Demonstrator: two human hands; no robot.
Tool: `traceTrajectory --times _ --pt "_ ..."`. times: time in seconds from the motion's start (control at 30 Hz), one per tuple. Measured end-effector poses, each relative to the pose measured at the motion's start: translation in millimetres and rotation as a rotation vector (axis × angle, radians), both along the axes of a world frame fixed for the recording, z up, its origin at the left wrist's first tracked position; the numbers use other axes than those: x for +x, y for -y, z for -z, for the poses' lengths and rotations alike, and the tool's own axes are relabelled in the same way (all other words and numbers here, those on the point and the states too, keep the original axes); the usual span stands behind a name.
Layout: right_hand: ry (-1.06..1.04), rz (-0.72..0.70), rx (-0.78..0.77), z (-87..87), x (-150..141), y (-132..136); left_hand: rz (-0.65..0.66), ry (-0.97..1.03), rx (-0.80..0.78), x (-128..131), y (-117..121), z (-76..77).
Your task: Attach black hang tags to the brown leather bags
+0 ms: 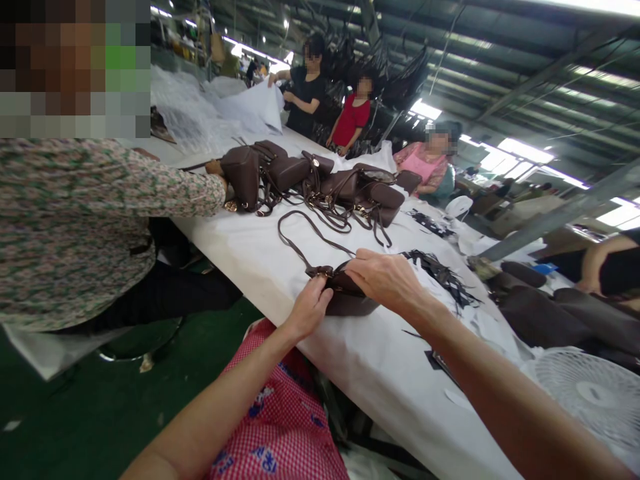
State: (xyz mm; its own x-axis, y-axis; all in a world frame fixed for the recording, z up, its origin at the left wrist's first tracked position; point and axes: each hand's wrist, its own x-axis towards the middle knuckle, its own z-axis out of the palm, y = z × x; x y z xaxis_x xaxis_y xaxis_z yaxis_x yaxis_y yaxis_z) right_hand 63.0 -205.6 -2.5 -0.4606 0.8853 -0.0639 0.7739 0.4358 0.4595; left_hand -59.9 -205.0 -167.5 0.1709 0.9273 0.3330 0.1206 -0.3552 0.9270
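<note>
On the near edge of the white-covered table lies a dark brown handbag (353,305), between my two hands. My left hand (311,303) is closed on its left end, thumb up, near a small metal fitting. My right hand (383,273) grips the top edge on the other side, fingers bent over the opening, which is partly hidden by them. From the bag a thin brown strap (290,243) loops away across the cloth. Beyond it sits a row of similar brown handbags (293,172) with tangled straps.
To my left a person in a floral top (100,207) reaches toward the bags. Dark strips (440,273) lie right of my hands. A white fan (593,393) stands at the lower right, near brown material (565,320). Other people stand behind the white table (370,360).
</note>
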Motion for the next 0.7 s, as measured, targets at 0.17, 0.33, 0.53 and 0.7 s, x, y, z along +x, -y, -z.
traceTrajectory --times 0.17,0.33,0.53,0.7 --pt "0.071 -0.064 0.005 4.6 -5.4 -3.4 -0.027 -0.019 -0.055 1.2 3.1 -1.1" --pt "0.101 -0.118 0.004 11.5 -10.9 -10.9 -0.058 0.032 -0.057 2.3 0.0 -0.7" --pt "0.093 -0.159 -0.050 22.5 -18.3 -12.3 -0.146 0.181 -0.005 6.3 -7.5 -3.8" --pt "0.008 -0.125 -0.082 25.8 -12.8 -15.4 -0.238 0.157 0.027 1.1 -14.2 -7.8"
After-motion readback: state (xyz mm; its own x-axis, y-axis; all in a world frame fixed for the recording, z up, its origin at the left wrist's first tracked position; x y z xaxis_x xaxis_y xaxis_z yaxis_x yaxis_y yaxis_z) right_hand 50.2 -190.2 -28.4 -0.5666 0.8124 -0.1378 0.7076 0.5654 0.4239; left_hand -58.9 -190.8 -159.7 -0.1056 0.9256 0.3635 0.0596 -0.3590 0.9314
